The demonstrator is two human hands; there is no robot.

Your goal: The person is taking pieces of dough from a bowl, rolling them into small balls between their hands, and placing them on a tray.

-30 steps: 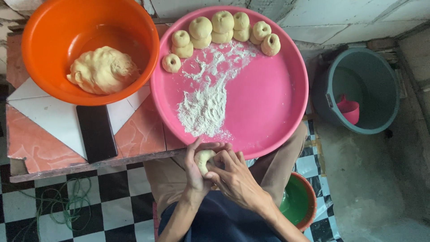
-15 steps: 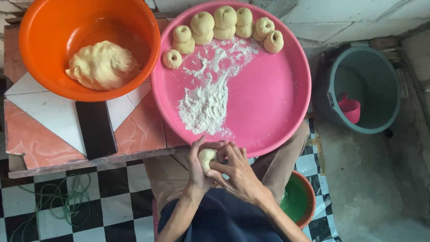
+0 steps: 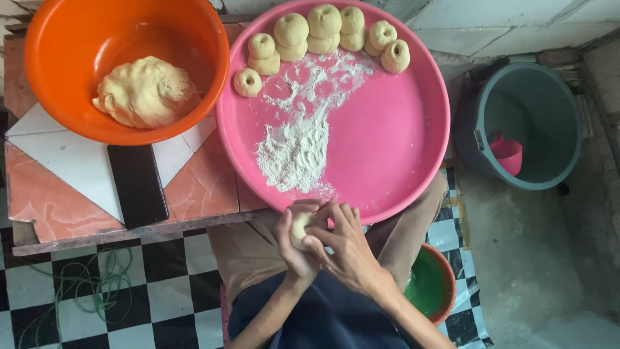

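Dough ball (image 3: 299, 229) cupped in left hand (image 3: 294, 249) just off the pink tray's (image 3: 413, 161) near rim, right hand (image 3: 345, 249) fingers pressed against it, close to flour (image 3: 294, 152) for dusting, shaped rings (image 3: 247, 82) parked at far edge.

A low tiled table (image 3: 77, 187), patched in white, black and mottled red tiles, carries two vessels: an orange bowl (image 3: 39, 84) at ten o'clock and a wide pink tray (image 3: 400, 148) at one o'clock, its near rim overhanging the table's front edge above the checkered floor (image 3: 84, 304)
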